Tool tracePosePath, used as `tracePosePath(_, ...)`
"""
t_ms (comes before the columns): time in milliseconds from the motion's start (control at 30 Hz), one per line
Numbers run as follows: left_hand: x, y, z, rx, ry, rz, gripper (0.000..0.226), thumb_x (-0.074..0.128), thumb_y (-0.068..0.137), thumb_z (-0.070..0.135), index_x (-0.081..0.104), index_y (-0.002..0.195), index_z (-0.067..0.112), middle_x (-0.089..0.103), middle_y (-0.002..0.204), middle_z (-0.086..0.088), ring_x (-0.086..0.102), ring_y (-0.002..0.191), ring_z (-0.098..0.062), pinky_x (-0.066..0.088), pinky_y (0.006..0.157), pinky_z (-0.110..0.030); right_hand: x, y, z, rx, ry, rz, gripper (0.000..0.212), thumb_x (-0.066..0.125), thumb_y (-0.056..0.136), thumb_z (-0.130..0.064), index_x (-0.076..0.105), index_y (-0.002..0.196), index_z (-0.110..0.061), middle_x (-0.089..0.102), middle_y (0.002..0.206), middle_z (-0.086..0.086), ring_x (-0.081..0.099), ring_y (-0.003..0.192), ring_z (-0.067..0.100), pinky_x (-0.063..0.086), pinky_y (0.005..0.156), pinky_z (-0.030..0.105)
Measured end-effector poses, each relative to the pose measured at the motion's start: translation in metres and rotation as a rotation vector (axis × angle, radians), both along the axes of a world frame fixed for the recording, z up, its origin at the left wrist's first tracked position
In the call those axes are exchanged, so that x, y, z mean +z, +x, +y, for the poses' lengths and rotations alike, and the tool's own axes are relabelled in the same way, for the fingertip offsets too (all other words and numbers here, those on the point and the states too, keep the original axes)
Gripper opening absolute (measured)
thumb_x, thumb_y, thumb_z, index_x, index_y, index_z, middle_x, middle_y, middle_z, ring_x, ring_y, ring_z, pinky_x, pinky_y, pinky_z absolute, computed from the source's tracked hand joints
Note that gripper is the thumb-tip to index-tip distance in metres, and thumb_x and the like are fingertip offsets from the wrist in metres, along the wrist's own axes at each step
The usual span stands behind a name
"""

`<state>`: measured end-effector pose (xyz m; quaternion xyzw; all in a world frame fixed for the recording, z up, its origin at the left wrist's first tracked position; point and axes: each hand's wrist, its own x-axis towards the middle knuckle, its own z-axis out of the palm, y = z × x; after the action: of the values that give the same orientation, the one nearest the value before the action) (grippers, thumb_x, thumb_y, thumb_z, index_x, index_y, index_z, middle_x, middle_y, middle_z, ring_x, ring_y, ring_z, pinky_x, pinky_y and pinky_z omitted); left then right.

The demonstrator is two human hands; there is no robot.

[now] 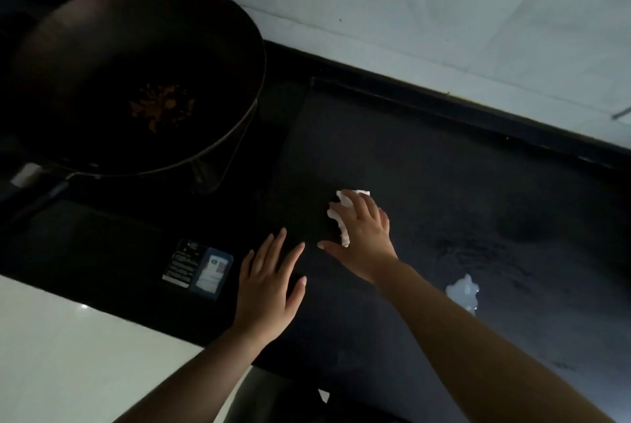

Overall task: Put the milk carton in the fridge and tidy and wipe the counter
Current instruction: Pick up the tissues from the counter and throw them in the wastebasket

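I press my right hand [362, 238], fingers spread flat, on the white tissue [336, 218] mid-table [444, 177] to wipe, left hand [269, 282] spread flat near the front edge as a brace, white spill [462, 291] not yet wiped, milk carton not in view.

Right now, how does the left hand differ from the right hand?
The right hand presses a crumpled white tissue on the dark counter; the left hand holds nothing. The right hand reaches farther toward the wall than the left hand. Both lie flat and open.
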<state>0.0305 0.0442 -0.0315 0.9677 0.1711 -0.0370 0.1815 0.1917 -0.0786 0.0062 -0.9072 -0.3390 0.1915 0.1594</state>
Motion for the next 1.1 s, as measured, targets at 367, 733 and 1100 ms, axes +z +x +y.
tracePosePath(367,0.000,-0.002,0.005,-0.038,0.001,0.022,0.054,0.041,0.086,0.046,0.036,0.138,0.031,0.025,0.155,-0.004,0.022,0.142,-0.021,0.027,0.108,-0.045,0.002,-0.019,-0.008,-0.036,0.034,0.073,0.072,0.061,0.085,-0.037,0.022,0.145,-0.025,0.034,0.146,-0.004,0.023,0.136,0.017,0.026,0.109,0.034)
tracePosePath(733,0.000,-0.002,0.006,-0.048,0.001,0.027,0.054,0.038,0.089,0.046,0.033,0.140,0.031,0.021,0.156,-0.005,0.019,0.142,-0.021,0.027,0.109,-0.046,-0.011,-0.039,-0.019,-0.045,-0.064,-0.016,0.059,0.023,0.087,-0.061,0.032,0.138,-0.031,0.019,0.154,-0.001,0.008,0.143,0.022,0.018,0.111,0.044)
tracePosePath(1100,0.005,0.000,0.006,-0.081,-0.014,0.083,0.055,0.031,0.089,0.048,0.030,0.142,0.032,0.016,0.157,-0.005,0.015,0.144,-0.024,0.019,0.110,-0.048,-0.010,-0.061,-0.030,-0.139,-0.019,-0.083,0.030,0.053,0.089,-0.033,0.057,0.116,-0.019,0.052,0.111,0.010,0.053,0.098,0.030,0.055,0.060,0.042)
